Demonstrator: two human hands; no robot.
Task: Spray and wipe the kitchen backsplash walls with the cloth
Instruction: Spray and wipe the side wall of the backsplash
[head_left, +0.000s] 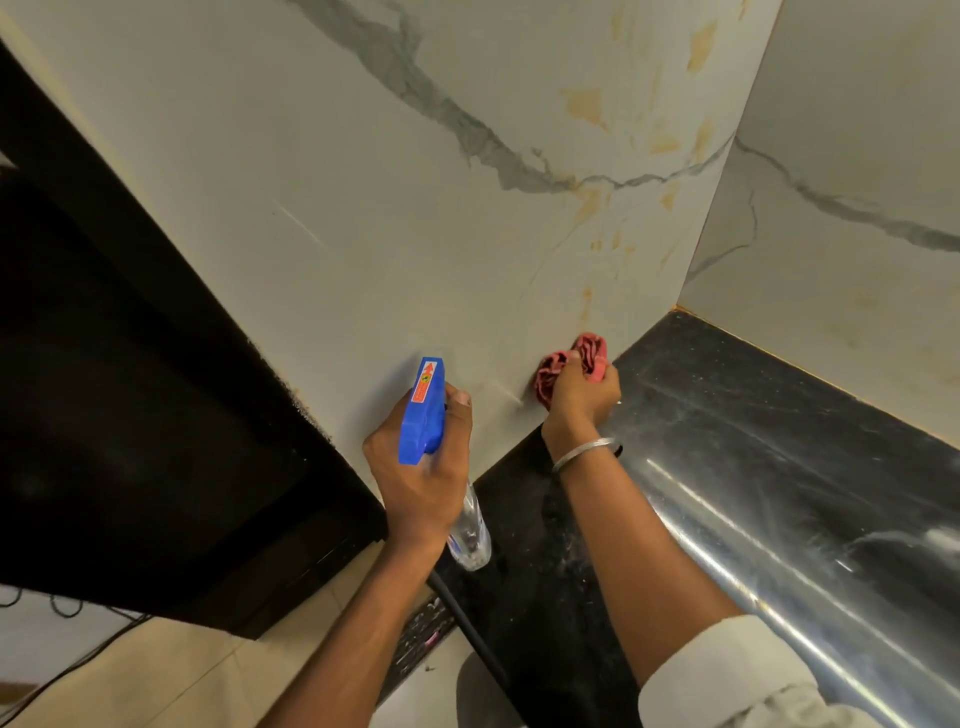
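Backsplash wall (415, 218) of veined marble rising from black bench (753, 415), red cloth (550, 371) bunched in right hand (582, 395) against wall's bottom edge near bench's back corner, left hand (421, 467) gripping blue-headed spray bottle (423, 415).

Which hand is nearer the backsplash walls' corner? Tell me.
Right. The right hand, gripping the red cloth, sits left of the corner; the left hand, holding the spray bottle, is farther left.
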